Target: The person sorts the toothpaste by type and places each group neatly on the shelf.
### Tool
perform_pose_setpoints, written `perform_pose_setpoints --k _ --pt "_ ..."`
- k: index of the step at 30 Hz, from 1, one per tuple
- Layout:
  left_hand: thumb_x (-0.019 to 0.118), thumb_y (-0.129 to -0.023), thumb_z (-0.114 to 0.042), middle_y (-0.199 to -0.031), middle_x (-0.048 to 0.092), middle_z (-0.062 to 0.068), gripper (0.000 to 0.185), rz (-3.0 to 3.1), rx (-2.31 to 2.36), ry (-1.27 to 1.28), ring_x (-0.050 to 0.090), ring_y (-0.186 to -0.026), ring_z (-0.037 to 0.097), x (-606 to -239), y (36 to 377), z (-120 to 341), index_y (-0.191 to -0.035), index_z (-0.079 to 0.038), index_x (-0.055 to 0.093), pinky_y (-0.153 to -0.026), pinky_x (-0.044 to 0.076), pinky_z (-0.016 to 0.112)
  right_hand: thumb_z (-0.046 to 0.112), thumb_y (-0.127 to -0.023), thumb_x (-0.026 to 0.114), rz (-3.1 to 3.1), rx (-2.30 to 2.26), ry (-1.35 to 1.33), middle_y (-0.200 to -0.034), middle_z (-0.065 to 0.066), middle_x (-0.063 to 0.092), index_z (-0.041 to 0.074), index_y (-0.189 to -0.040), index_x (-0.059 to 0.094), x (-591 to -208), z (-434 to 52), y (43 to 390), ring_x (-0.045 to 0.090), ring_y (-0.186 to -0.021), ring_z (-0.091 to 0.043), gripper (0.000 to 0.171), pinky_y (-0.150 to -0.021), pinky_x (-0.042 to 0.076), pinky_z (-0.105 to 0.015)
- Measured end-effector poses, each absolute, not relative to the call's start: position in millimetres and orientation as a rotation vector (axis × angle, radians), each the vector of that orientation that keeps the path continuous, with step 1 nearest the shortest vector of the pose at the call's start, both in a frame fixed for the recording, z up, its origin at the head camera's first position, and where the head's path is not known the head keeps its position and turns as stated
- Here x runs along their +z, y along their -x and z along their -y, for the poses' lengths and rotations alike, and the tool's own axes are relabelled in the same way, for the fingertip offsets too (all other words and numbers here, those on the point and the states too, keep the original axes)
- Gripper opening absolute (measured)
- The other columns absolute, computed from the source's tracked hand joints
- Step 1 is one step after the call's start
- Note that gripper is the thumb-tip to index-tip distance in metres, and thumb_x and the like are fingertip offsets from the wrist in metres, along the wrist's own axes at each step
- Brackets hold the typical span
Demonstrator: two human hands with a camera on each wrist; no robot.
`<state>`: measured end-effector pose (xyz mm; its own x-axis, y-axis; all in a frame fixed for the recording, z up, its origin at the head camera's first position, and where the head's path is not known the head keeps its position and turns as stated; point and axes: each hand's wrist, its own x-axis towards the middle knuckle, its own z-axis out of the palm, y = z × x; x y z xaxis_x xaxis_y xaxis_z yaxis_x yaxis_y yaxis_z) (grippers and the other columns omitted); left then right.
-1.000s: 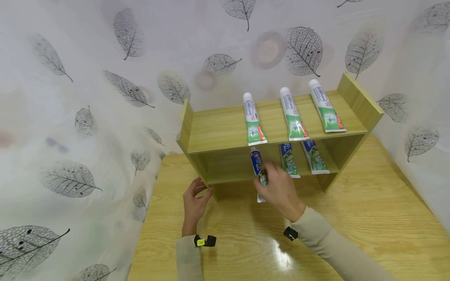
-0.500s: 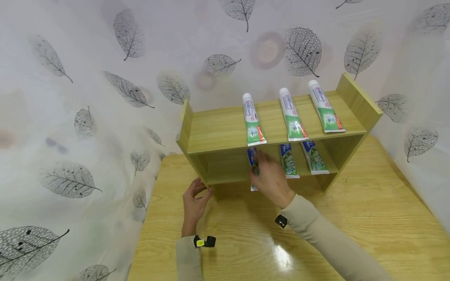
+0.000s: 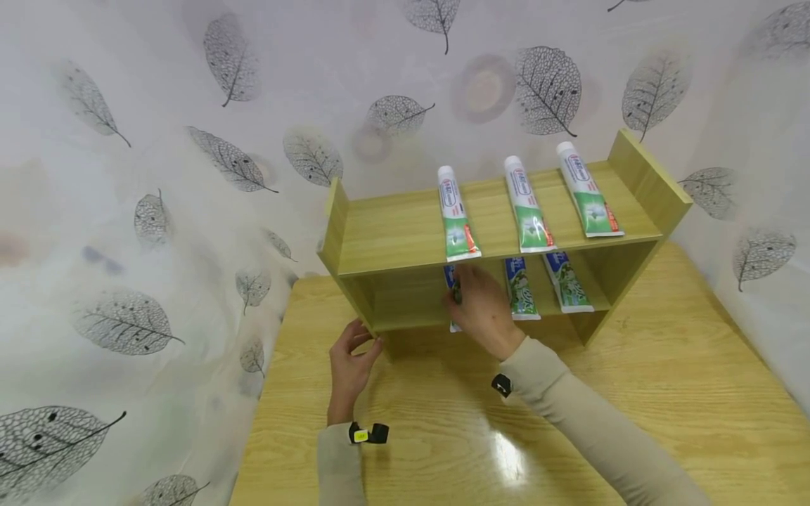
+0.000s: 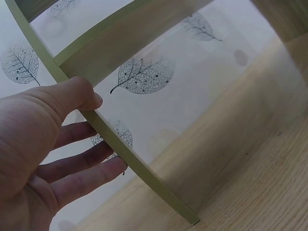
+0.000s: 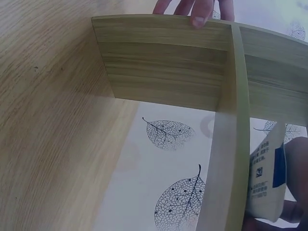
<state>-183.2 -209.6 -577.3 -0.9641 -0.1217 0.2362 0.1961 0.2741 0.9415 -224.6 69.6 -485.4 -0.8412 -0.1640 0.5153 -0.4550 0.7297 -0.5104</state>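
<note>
A two-tier wooden shelf point(image 3: 392, 228) stands on the table. My left hand point(image 3: 351, 362) holds the left side panel near its lower part, thumb inside and fingers outside in the left wrist view. With my right hand point(image 3: 486, 309) I pinch a blue-and-green toothpaste tube point(image 5: 265, 178) at the left of the lower tier. Its crimped end sits at the board's front edge, and my fingers cover much of it. Two similar tubes, one in the middle point(image 3: 521, 292) and one farther right point(image 3: 568, 287), lie on that tier with their crimped ends forward.
On the upper tier lie three white-and-green toothpaste tubes, the left one point(image 3: 457, 218), a middle one point(image 3: 529, 211) and a right one point(image 3: 588, 193), caps toward the back. Leaf-printed sheeting point(image 3: 158, 91) hangs behind and left of the wooden table point(image 3: 430, 436).
My right hand has moved the toothpaste tube back and slightly left, deeper into the lower tier. My left hand stays at the side panel.
</note>
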Motion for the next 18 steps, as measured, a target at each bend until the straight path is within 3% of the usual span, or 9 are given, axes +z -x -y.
perform_pose_setpoints --k 8,13,18 --pt "0.083 -0.094 0.0 -0.118 0.076 0.022 0.051 2.291 -1.747 0.072 0.077 -0.112 0.043 -576 183 210 -0.142 -0.013 0.072 -0.075 0.064 0.022 0.009 -0.095 0.079 2.51 0.86 -0.484 -0.101 -0.02 0.074 -0.005 -0.12 0.069 -483 -71 221 0.069 -0.083 -0.033 0.03 -0.064 0.059 -0.043" --pt "0.083 -0.094 0.0 -0.118 0.076 0.022 0.051 2.296 -1.739 0.066 0.076 -0.113 0.045 -576 183 209 -0.142 -0.013 0.072 -0.075 0.064 0.022 0.017 -0.097 0.08 2.546 0.872 -0.467 -0.117 -0.023 0.075 -0.006 -0.133 0.068 -484 -75 216 0.073 -0.099 -0.038 0.044 -0.076 0.064 -0.049" --pt "0.083 -0.094 0.0 -0.118 0.076 0.022 0.051 2.293 -1.737 0.067 0.076 -0.113 0.044 -576 183 209 -0.142 -0.012 0.072 -0.076 0.064 0.023 0.021 -0.097 0.082 2.545 0.895 -0.445 -0.123 -0.024 0.073 -0.004 -0.13 0.071 -482 -78 212 0.073 -0.105 -0.04 0.043 -0.081 0.065 -0.051"
